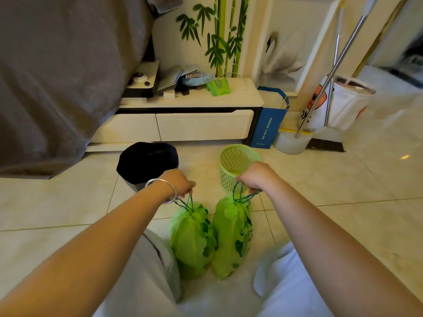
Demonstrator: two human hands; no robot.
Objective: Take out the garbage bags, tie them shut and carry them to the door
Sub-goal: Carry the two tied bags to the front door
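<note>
Bags first: two green ones, left bag (193,236) and right bag (232,234), stand side by side on the tiled floor (68,202), touching or nearly so, between my knees and the two bins. Both mouths are already drawn shut and gathered into a neck by dark drawstrings. My left hand (180,183) has its fingers curled round the cord loop (185,202) of the left bag; my right hand (253,178) grips the loop (242,195) of the right bag the same way. I judge the film thin and soft, so the bodies will sag and swing once lifted. They look full but rounded rather than strained, so I expect moderate weight, nothing fragile showing through. The cords are the place to hold: they keep the necks closed under load, whereas the slick plastic would slip or tear under a pinch. Narrow cord may bite the fingers, so I would hook it deep. Just beyond my hands, the green basket (237,169) stands without a liner and the dark bin (147,161) sits to its left, both near enough to clip on the lift.
</note>
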